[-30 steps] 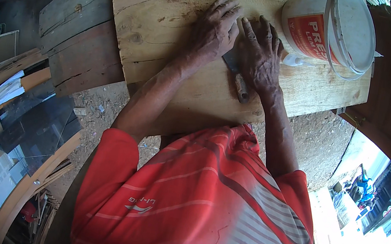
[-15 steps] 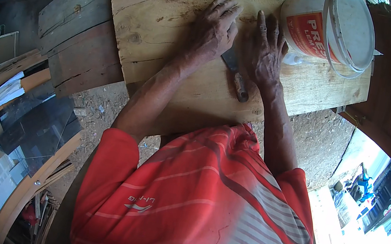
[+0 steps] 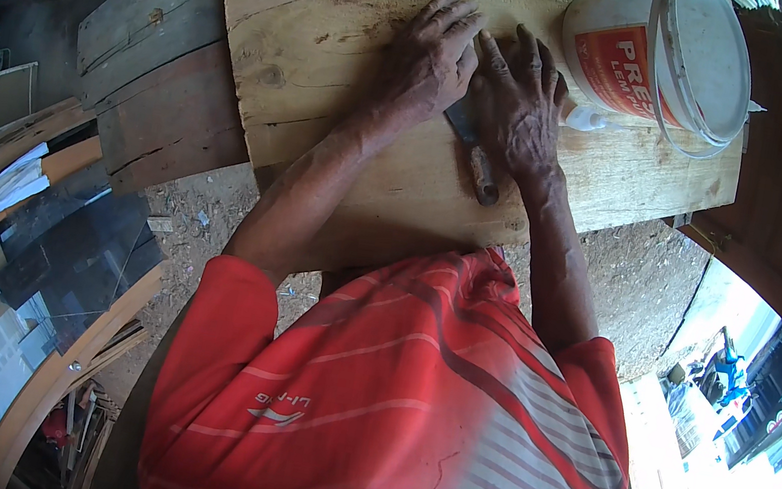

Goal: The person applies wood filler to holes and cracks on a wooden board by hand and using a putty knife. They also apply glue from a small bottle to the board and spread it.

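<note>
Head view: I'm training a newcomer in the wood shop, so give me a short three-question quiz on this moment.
1. True or false: both hands lie on the wooden board.
2. Which hand covers the scraper: A left hand, B right hand?
3. What stands on the board just right of the right hand?

Key: 1 true; 2 B; 3 a white bucket with a red label.

Red short-sleeved shirt (image 3: 389, 396), pale stripes; small, perhaps white, chest emblem; bare forearms.
</note>
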`<state>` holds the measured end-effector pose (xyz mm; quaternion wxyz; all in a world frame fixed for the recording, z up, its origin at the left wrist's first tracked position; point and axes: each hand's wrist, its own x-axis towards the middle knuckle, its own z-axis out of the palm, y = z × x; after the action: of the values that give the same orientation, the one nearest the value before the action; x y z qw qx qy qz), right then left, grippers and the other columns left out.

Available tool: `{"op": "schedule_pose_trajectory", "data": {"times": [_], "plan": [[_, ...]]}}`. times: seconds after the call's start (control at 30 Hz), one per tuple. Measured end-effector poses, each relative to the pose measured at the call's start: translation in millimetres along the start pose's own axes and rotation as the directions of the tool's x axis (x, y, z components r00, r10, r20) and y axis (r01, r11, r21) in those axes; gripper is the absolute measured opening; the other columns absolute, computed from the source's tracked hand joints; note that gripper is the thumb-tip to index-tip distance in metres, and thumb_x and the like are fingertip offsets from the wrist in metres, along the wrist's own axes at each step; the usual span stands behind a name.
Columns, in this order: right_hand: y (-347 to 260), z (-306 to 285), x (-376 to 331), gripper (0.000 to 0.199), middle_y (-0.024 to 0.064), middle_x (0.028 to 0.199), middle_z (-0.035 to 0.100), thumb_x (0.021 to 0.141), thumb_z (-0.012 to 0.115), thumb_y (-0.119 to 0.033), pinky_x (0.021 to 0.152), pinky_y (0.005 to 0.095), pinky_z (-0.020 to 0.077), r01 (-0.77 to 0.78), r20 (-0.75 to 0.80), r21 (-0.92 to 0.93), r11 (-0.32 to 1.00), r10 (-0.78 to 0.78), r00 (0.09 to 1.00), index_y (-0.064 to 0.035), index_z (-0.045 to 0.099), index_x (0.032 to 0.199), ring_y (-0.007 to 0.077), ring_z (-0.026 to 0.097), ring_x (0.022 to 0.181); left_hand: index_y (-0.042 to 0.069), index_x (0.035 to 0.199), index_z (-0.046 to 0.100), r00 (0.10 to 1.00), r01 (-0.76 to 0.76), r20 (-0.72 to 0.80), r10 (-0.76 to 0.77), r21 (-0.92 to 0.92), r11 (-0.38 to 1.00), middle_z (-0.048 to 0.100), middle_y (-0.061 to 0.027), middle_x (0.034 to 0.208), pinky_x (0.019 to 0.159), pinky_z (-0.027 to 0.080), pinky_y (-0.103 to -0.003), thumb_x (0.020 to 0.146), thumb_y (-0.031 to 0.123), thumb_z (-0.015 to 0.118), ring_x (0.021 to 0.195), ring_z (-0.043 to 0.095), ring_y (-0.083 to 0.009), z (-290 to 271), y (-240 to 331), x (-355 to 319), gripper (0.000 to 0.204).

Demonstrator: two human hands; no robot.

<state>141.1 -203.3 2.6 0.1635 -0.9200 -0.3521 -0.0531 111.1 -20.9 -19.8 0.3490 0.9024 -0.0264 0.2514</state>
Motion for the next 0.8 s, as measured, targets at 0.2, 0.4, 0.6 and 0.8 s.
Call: {"op": "schedule_pose_trajectory", "data": {"times": [0.2,0.4,0.6,0.8], "plan": [[1.9,4.0,-1.7,0.058,0.0248,0.164,0.042,0.105,0.062,-0.038,0.120,0.0636,0.0326,-0.020,-0.005,0.024,0.999,0.020,1.000,-0.0209,0.053,0.161,0.0477,0.040,0.149,-0.004,0.128,0.073,1.000,0.004,0.011,-0.004,0.005,1.000,0.070,-0.0227,0.136,0.117,0.050,-0.049,0.096,0.003,0.062,0.137,0.060,-0.0397,-2.6,3.3,0.8,0.035],[4.5,6.9,-5.7,0.060,0.0264,0.164,0.044,0.106,0.060,-0.039,0.120,0.0632,0.0330,-0.020,-0.010,0.010,1.000,0.020,1.000,-0.0165,0.051,0.162,0.0489,0.042,0.148,-0.004,0.128,0.073,0.999,-0.025,0.036,0.024,0.024,0.999,0.069,-0.0230,0.137,0.117,0.049,-0.050,0.095,0.004,0.063,0.138,0.059,-0.0413,-2.7,1.4,0.0,0.035],[2.0,2.8,-5.5,0.062,0.0263,0.163,0.044,0.106,0.060,-0.038,0.119,0.0630,0.0329,-0.056,-0.007,0.001,0.998,0.056,0.998,-0.0172,0.049,0.163,0.0488,0.042,0.147,-0.003,0.124,0.075,0.997,-0.036,0.074,0.032,0.056,0.998,0.067,-0.0237,0.140,0.118,0.049,-0.051,0.094,0.006,0.065,0.140,0.058,-0.0418,-3.7,1.0,-3.0,0.033],[2.5,6.0,-3.0,0.063,0.0264,0.164,0.042,0.105,0.063,-0.034,0.119,0.0630,0.0332,-0.032,-0.024,0.044,0.999,0.033,0.999,-0.0190,0.047,0.165,0.0485,0.041,0.148,-0.002,0.122,0.077,0.994,-0.049,0.096,0.043,0.061,0.997,0.067,-0.0235,0.141,0.117,0.050,-0.050,0.093,0.007,0.065,0.140,0.057,-0.0418,-7.5,4.1,-0.4,0.032]]}}
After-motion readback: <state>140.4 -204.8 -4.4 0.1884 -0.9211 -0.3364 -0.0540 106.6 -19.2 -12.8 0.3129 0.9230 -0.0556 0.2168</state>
